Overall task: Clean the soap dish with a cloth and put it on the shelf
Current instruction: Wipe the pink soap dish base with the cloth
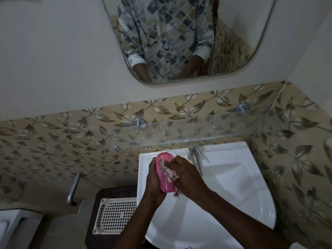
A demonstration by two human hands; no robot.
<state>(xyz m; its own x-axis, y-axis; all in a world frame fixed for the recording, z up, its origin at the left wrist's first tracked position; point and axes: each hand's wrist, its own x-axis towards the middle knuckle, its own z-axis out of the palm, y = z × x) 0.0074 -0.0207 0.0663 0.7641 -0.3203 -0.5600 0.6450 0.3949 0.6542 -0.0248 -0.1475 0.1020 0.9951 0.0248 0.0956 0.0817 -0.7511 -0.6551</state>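
Observation:
A pink oval soap dish point(166, 185) is held over the left rim of the white sink point(233, 186). My left hand point(153, 180) grips it from the left and below. My right hand point(186, 177) presses a pink-and-dark striped cloth point(168, 172) into the dish's hollow, with a tail of cloth hanging under the dish. A clear glass shelf point(206, 130) runs along the tiled wall just above the sink, on round metal brackets.
A chrome tap point(195, 155) stands at the sink's back, right of my hands. A cream perforated basket point(115, 214) sits on a dark stand to the left. A metal bar point(73, 187) juts from the leaf-patterned wall. A mirror point(179, 38) hangs above.

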